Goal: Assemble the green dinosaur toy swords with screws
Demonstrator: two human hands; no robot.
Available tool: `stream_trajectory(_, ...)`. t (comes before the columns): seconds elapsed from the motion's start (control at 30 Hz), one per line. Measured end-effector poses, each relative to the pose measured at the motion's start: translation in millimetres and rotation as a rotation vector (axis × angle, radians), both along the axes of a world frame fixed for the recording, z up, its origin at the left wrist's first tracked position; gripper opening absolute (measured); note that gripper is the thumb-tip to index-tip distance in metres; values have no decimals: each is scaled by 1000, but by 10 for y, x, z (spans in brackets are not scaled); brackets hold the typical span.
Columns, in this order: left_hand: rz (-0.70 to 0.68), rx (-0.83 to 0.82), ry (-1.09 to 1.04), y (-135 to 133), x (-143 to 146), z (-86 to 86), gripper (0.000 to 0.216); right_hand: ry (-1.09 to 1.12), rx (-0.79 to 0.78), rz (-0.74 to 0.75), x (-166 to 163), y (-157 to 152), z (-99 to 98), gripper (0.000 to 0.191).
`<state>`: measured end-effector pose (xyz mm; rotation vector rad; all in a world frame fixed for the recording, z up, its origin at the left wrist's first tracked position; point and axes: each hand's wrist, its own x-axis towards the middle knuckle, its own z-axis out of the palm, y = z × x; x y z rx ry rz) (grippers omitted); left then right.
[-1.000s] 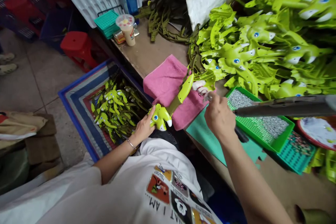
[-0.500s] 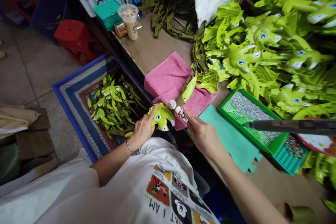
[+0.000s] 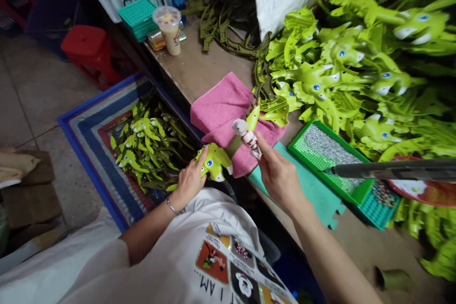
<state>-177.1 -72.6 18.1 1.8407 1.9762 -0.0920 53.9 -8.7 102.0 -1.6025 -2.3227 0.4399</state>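
Observation:
My left hand (image 3: 190, 180) is closed on a lime-green plastic dinosaur head (image 3: 215, 162) with a blue eye and white horns, held low in front of my shirt. Pinched in my right hand (image 3: 280, 178) is a small whitish lumpy piece (image 3: 245, 135) with a rounded end; its exact kind is unclear. It is raised over the pink towel (image 3: 223, 104), just right of the dinosaur head and apart from it. Behind the whitish piece, a tapered green and olive part (image 3: 252, 119) lies on the towel.
A blue-rimmed crate (image 3: 89, 171) with green parts stands left. Many dinosaur shells (image 3: 317, 80) are heaped at right. A green basket of screws (image 3: 331, 149), a teal mat (image 3: 302, 190) and a dark rod-shaped tool (image 3: 388, 169) are nearer. A drink cup (image 3: 171, 33) stands at the back.
My right hand has lifted slightly, and the whitish piece has tilted and turned. My left hand still holds the dinosaur head. The whole view has shifted a little.

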Motion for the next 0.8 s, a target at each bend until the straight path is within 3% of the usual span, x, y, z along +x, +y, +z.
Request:
stream_trajectory(0.13,33,3,165,-126,-199,141,83,189,131,-94,121,-58,145,56)
stream_trajectory(0.23,42,-18,257,-203,-325,286,79,262,106,-126,76,-115,-45,58)
stream_trajectory(0.33,32,-20,293,-220,-357,370,77,241,-80,-94,1,-85,-326,56)
stream_trajectory(0.43,21,-12,299,-201,-337,387,76,163,-176,-141,-15,65,-398,55)
stream_trajectory(0.53,23,-3,305,-188,-316,383,79,209,8,-231,-47,291,-282,58)
stream_trajectory(0.6,34,-3,303,-190,-313,378,79,231,70,-212,-107,460,-240,58)
stream_trajectory(0.7,57,2,253,-199,-340,349,79,99,-78,-158,-183,687,-302,56)
stream_trajectory(0.8,92,29,35,-197,-423,267,83,-55,-151,-249,-147,797,-382,56)
